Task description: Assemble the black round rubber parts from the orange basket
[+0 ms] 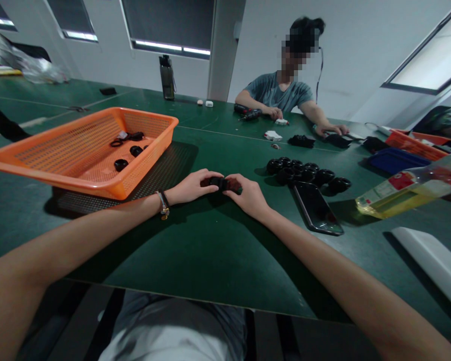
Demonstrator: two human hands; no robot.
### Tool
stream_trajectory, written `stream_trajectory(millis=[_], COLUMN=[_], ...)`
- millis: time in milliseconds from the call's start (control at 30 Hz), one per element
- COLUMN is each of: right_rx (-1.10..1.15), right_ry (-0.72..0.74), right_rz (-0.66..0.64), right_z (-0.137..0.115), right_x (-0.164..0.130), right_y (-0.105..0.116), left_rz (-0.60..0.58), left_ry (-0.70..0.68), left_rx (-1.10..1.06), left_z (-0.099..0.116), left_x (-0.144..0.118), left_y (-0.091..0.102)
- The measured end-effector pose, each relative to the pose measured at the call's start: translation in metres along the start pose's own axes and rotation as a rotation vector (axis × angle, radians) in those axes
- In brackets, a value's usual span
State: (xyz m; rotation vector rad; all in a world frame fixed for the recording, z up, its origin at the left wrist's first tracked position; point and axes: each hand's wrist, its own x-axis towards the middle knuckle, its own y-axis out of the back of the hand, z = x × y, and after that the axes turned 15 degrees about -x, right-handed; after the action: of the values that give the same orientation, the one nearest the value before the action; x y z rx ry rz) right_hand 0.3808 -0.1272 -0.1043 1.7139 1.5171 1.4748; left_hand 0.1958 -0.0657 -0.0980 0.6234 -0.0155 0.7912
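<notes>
Both hands, left hand (191,187) and right hand (248,194), close their fingers around a small black part (222,183) on the green table (195,250) (its exact shape is hidden), beside the orange basket (41,165).

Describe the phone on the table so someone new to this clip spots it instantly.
Start at the green table, right of the person's right hand. Just below the cluster of black rings lies the phone, flat, dark and rectangular, unlike the round rings.
</notes>
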Motion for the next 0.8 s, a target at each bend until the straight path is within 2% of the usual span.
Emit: stream_trajectory(millis=[800], right_rx=[-0.045], right_ry=[-0.013], right_rz=[-0.010], right_z=[0.0010], right_x=[0.0014], right_y=[-0.0014], left_rz=[0.009], left_ry=[0.012], left_rx=[-0.012], left_z=[0.0015], left_x=[0.0001], left_y=[0.0001])
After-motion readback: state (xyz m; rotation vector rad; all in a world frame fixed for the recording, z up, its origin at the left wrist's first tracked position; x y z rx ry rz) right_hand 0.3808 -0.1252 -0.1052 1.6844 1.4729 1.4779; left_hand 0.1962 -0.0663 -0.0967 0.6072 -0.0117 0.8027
